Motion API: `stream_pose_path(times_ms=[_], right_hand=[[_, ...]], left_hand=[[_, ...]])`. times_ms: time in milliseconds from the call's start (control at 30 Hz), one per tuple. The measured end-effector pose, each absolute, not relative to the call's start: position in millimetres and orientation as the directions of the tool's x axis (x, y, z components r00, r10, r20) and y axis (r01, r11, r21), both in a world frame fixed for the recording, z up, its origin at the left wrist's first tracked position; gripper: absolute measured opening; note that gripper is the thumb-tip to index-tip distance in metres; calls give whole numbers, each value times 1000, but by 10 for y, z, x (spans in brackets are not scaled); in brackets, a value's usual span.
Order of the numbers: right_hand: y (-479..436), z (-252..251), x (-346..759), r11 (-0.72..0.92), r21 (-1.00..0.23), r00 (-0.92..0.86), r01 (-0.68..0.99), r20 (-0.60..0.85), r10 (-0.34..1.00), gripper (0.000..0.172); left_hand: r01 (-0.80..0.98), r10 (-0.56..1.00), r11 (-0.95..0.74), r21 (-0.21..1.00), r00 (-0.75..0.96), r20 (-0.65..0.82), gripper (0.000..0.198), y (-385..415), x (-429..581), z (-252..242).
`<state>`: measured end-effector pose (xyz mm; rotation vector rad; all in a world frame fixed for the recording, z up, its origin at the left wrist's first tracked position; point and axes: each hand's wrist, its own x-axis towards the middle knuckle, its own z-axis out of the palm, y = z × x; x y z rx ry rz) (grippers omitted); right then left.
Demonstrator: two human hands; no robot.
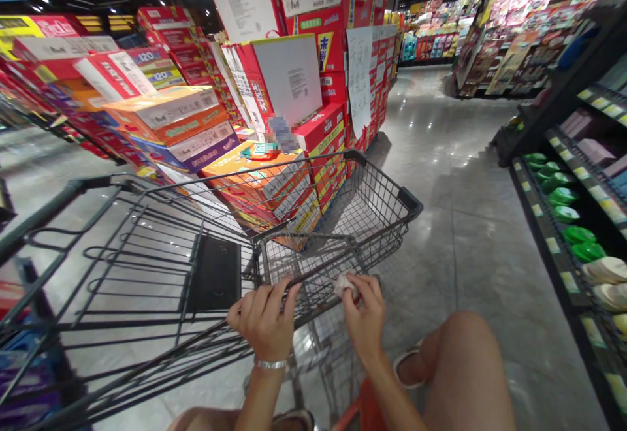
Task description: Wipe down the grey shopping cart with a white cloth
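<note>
A dark wire shopping cart (377,248) stands right in front of me, its near side rail running past both hands. My left hand (267,320), with a silvery band at the wrist, is closed around that rail. To its right, my right hand (365,310) pinches a small crumpled whitish tissue or cloth (344,285) close against the cart's wire side. A black panel (214,273) is fixed inside the cart at the left. The basket's wire floor shows through the mesh.
Stacked cartons (274,183) rise just beyond the cart, with a handwritten paper sign (360,85) on one stack. At right is a shelf rack (548,222) holding green packages (563,197). A glossy grey floor aisle (426,130) runs back to further displays. My bent knee (470,359) is at lower right.
</note>
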<state>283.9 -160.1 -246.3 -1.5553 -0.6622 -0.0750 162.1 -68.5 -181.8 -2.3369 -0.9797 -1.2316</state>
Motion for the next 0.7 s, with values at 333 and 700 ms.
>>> stream_pose_path(times_ms=[333, 700], right_hand=[[-1337, -2273, 2824, 88, -803, 741, 590, 582, 336, 28], [-1467, -2411, 2884, 12, -791, 735, 611, 573, 363, 27]], left_hand=[[709, 409, -705, -15, 423, 809, 11, -661, 1592, -1816], [716, 378, -697, -45, 420, 825, 13, -656, 1604, -1811]])
